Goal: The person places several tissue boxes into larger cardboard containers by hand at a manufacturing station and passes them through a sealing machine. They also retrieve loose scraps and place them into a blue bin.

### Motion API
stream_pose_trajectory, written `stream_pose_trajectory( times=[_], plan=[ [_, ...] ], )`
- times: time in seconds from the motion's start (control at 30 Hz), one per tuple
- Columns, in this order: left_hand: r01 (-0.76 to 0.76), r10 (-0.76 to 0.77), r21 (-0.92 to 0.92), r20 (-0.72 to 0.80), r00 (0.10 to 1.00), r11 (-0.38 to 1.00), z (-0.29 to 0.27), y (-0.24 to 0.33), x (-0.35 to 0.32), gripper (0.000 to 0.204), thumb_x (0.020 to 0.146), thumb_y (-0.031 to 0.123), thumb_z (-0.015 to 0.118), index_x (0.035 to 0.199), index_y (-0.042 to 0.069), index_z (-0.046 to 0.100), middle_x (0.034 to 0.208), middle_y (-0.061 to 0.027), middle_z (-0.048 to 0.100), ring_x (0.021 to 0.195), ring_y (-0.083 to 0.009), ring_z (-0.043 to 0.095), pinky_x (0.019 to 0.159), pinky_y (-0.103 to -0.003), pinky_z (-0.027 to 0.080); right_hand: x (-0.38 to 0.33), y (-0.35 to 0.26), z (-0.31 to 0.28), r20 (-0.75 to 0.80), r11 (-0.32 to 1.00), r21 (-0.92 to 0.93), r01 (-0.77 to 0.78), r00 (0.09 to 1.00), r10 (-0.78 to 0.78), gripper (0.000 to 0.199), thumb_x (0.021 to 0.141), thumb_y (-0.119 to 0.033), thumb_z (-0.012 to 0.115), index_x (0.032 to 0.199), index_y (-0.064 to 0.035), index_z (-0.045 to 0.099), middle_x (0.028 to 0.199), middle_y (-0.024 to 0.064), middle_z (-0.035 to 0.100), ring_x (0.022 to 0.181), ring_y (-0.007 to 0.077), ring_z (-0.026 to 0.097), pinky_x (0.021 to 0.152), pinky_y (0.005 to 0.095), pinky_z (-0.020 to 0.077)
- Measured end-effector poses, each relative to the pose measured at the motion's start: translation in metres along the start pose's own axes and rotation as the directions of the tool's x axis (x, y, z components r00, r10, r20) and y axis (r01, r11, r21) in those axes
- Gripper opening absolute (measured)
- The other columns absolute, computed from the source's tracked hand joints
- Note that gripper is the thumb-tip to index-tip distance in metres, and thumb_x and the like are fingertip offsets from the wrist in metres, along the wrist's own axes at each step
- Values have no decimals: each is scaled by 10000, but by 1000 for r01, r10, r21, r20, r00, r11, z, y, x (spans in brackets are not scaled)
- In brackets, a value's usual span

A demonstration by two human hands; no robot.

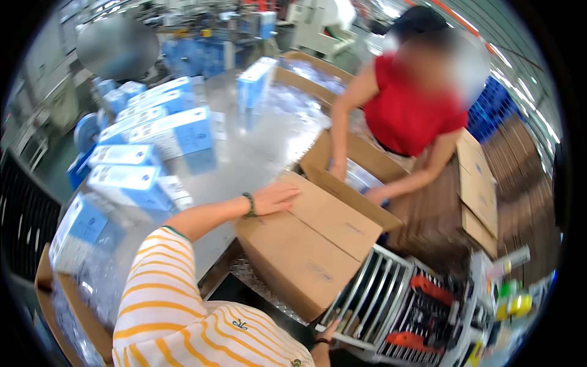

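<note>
I see carton (pixel 306 241) at surface (pixel 241 156) rt edge, under L hand (pixel 271 200), fingers flat, extended; R hand (pixel 329 333) grip: can't tell.

White machine (pixel 315 27), blue plastic stack (pixel 493 109)

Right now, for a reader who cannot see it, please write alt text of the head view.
The person's left hand lies flat on a closed cardboard carton beside a roller conveyor, the right hand near the conveyor's edge; opposite, a co-worker in red reaches into an open carton.

Right forearm (pixel 321 356) cut off, cardboard stack (pixel 428 223) blurred
</note>
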State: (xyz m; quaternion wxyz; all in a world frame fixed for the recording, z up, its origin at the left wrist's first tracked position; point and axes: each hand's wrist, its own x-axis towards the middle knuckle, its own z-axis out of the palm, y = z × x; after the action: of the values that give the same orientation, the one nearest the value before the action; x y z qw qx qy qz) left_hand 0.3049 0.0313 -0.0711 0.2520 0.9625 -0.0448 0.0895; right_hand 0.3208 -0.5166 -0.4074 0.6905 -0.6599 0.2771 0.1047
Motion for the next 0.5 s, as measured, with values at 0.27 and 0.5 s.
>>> stream_pose_trajectory(
  times=[0.27, 0.5],
  plan=[
    [111, -95, 79, -177, 980, 991, 16, 7, -74, 569, 891, 395, 389, 1323, 32, 312, 1352, -170, 320, 1288, -283, 238, 1074, -411, 143, 12, -27, 14, 752, 884, 215, -414, 648, 121, 537, 779, -654, 460, 899, -136, 528, 732, 13, 534, 664, 126, 499, 552, 282, 391],
    [-4, 3, -10, -107, 994, 1000, 19, 48, -75, 574, 872, 331, 438, 1346, 51, 276, 1389, -147, 269, 1307, -285, 207, 1086, -423, 100, -17, -55, -3, 185, 942, 72, -329, 932, 311, 897, 676, -717, 525, 1354, -185, 277, 1307, 84, 374, 1161, 286, 365, 908, 491, 323]
  ],
)
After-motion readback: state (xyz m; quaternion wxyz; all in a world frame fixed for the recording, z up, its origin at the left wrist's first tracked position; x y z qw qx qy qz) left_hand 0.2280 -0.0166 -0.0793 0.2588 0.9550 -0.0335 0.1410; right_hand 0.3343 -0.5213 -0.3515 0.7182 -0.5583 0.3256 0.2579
